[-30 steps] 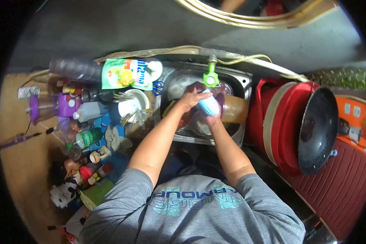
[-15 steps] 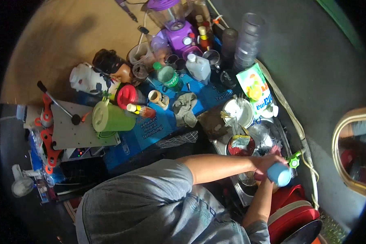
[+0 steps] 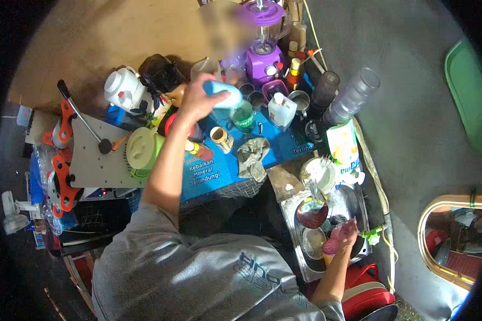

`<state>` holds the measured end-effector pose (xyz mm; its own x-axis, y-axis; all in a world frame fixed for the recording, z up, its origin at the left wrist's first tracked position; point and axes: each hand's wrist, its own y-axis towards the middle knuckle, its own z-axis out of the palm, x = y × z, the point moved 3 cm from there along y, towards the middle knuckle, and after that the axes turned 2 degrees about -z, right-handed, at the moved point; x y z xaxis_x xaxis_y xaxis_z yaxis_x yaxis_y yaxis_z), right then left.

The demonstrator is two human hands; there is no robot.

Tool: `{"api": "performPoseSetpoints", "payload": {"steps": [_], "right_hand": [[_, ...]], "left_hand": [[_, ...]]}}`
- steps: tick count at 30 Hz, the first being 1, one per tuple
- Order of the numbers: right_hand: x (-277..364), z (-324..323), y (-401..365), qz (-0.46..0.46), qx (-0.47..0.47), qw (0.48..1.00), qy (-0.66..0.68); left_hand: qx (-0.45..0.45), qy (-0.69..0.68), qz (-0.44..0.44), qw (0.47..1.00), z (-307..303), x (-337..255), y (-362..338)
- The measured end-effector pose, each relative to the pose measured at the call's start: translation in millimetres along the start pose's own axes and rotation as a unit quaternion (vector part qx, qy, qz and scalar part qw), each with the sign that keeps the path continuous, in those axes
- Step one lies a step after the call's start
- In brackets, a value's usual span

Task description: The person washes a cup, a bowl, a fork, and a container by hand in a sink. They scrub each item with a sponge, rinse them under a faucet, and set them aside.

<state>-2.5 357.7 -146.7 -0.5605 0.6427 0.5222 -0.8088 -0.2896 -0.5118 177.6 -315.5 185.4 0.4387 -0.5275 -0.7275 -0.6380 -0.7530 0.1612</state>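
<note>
My left hand [image 3: 199, 101] is wrapped around a light blue cup [image 3: 224, 95], holding it tilted up over the desk [image 3: 206, 175], with its blue printed cover. Behind the cup, from where I stand, is the purple blender [image 3: 263, 63]; just beside the cup is a green-labelled bottle [image 3: 243, 119], and nearer me are an open jar [image 3: 220, 138] and a crumpled grey cloth [image 3: 253, 157]. A white bottle [image 3: 281, 112] stands further right, and a light green pitcher [image 3: 144, 150] sits left of my forearm. My right hand [image 3: 348, 233] is over the sink [image 3: 300, 263], near the green tap [image 3: 371, 235] and right by a pinkish-purple vessel [image 3: 333, 245]; I can't tell whether its fingers grip anything. A dark red bowl [image 3: 311, 214] sits in the sink, near a white tub [image 3: 326, 179].
</note>
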Motion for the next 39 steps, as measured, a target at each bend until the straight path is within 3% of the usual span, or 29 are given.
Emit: {"api": "performPoseSetpoints", "payload": {"steps": [3, 5, 6, 7, 9, 10, 12, 14, 15, 16, 17, 19, 20, 21, 22, 23, 24, 25, 26, 27, 28, 29, 30, 31, 32, 33, 34, 37, 39], "right_hand": [[-2.9, 28.2, -19.1, 0.040, -0.081, 0.987, -0.129], [-8.1, 16.8, -11.6, -0.068, -0.031, 0.993, -0.095], [-4.7, 7.6, -8.8, 0.014, -0.080, 0.996, 0.025], [3.8, -44.6, 9.7, 0.042, -0.072, 0.996, -0.002], [19.4, -140.5, 44.0, 0.097, -0.051, 0.992, -0.056], [16.0, -111.3, 30.1, 0.036, -0.158, 0.982, -0.102], [8.8, -45.1, -5.8, -0.057, -0.381, 0.896, -0.220], [16.4, -58.5, -2.8, -0.089, -0.374, 0.834, -0.396], [23.1, -71.3, -1.2, -0.112, -0.349, 0.744, -0.558], [27.7, -82.5, -7.2, -0.117, -0.277, 0.707, -0.640], [40.2, -12.2, -48.7, -0.133, -0.168, 0.534, -0.818], [41.4, -4.6, -74.3, -0.194, -0.209, 0.584, -0.760], [39.9, 4.1, -85.4, -0.254, -0.199, 0.559, -0.764], [39.2, 14.0, -98.8, -0.310, -0.195, 0.528, -0.766], [40.2, 25.5, -112.4, -0.257, -0.206, 0.438, -0.836], [37.2, 26.3, -122.1, -0.253, -0.226, 0.435, -0.834], [32.0, 3.4, -125.2, -0.271, -0.242, 0.399, -0.842], [31.2, -3.4, -128.7, -0.204, -0.217, 0.413, -0.860], [28.6, -20.9, -132.0, -0.195, -0.260, 0.474, -0.818], [26.6, -29.0, -134.5, -0.217, -0.253, 0.477, -0.813], [26.8, -32.8, -136.2, -0.224, -0.256, 0.492, -0.802], [26.6, -37.7, -135.5, -0.222, -0.273, 0.469, -0.810], [26.4, -44.7, -133.4, -0.196, -0.323, 0.485, -0.789], [25.1, -46.5, -135.2, -0.169, -0.370, 0.497, -0.767], [24.9, -45.6, -137.7, -0.166, -0.376, 0.503, -0.761], [27.3, -45.9, -141.1, -0.149, -0.404, 0.567, -0.703], [28.7, -48.7, -142.8, -0.132, -0.429, 0.626, -0.638], [32.6, -61.2, -143.2, -0.127, -0.421, 0.623, -0.647], [35.2, -65.2, -148.2, -0.139, -0.432, 0.647, -0.613]], "left_hand": [[-0.017, 0.175, 0.007, 0.984, -1.0, 33.5, 35.4], [-0.001, 0.191, 0.047, 0.980, 19.3, 71.9, 53.9], [0.018, 0.209, 0.091, 0.974, 29.0, 83.0, 59.3], [0.020, 0.207, 0.089, 0.974, 34.2, 87.4, 63.3], [0.157, 0.249, 0.089, 0.951, 54.7, 95.3, 68.8], [0.160, 0.269, 0.145, 0.938, 71.8, 122.3, 75.5], [0.191, 0.294, 0.134, 0.927, 86.7, 126.6, 70.6], [0.230, 0.368, 0.106, 0.895, 108.5, 149.1, 73.5], [0.235, 0.366, 0.112, 0.894, 115.7, 166.3, 74.4], [0.238, 0.376, 0.135, 0.885, 120.0, 180.0, 75.9], [0.252, 0.384, 0.172, 0.872, 134.2, 185.1, 81.6], [0.248, 0.380, 0.175, 0.873, 130.1, 195.2, 77.6], [0.243, 0.368, 0.196, 0.876, 134.7, 210.8, 82.0], [0.262, 0.340, 0.190, 0.883, 125.3, 185.6, 77.9], [0.266, 0.310, 0.196, 0.891, 114.9, 170.9, 77.7], [0.226, 0.335, 0.240, 0.883, 107.8, 158.2, 76.5], [0.278, 0.302, 0.276, 0.869, 102.5, 156.7, 89.3], [0.286, 0.357, 0.204, 0.866, 82.0, 116.1, 80.8], [0.325, 0.368, 0.120, 0.863, 61.0, 69.6, 72.2], [0.290, 0.306, 0.111, 0.900, 43.8, 87.0, 81.3], [0.260, 0.336, 0.110, 0.898, 22.3, 19.6, 59.8], [0.258, 0.297, 0.122, 0.911, 9.3, 8.9, 60.9], [0.184, 0.332, 0.154, 0.912, 1.3, -22.9, 46.2], [0.186, 0.336, 0.163, 0.909, 1.7, -60.3, 25.7], [0.171, 0.257, 0.153, 0.939, 3.8, -103.1, -0.6], [0.156, 0.175, 0.142, 0.962, 11.9, -136.1, -24.6], [0.187, 0.096, 0.177, 0.961, 29.4, -152.0, -46.4], [0.306, -0.017, 0.276, 0.911, 95.9, -209.0, -135.6], [0.425, -0.062, 0.356, 0.830, 154.2, -226.9, -195.3]]}}
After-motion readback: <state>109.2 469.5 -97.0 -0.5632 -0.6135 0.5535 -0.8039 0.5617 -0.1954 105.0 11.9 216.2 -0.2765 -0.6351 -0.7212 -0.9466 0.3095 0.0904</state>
